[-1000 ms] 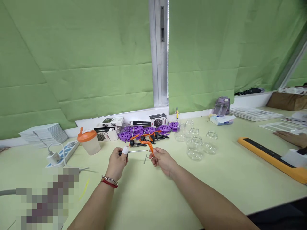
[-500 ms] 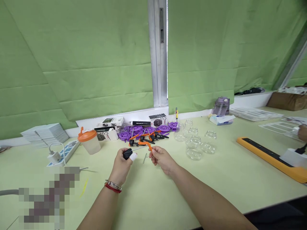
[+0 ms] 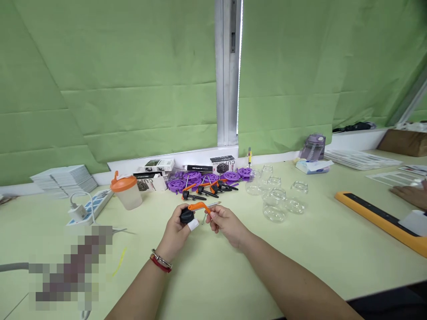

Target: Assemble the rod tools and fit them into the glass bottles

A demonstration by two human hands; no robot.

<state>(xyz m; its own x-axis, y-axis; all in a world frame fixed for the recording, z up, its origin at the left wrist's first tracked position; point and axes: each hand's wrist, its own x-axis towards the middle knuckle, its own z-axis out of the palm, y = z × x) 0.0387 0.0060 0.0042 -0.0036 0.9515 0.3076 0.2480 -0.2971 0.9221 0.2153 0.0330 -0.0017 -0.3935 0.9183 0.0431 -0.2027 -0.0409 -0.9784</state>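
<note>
My left hand, with a white wrap on the thumb, is closed around the black handle of a screwdriver. Its thin metal shaft points right, past my other hand's fingertips. Between finger and thumb, my right hand pinches a bent orange plastic arm, whose far end lies over the top of the black handle. A metal bolt rests on the table between the hands, partly covered. Just beyond them lie several black-and-orange clamp parts and a heap of purple spoked discs.
Several clear glass jars stand right of centre. An orange-lidded cup and a power strip are at left. Small boxes line the wall. At far right, another person's hand is near an orange-and-black bar.
The orange arm's free end has swung left, over the screwdriver handle, and the two hands are closer together. The view has shifted slightly left. The other person's hand shows more.
</note>
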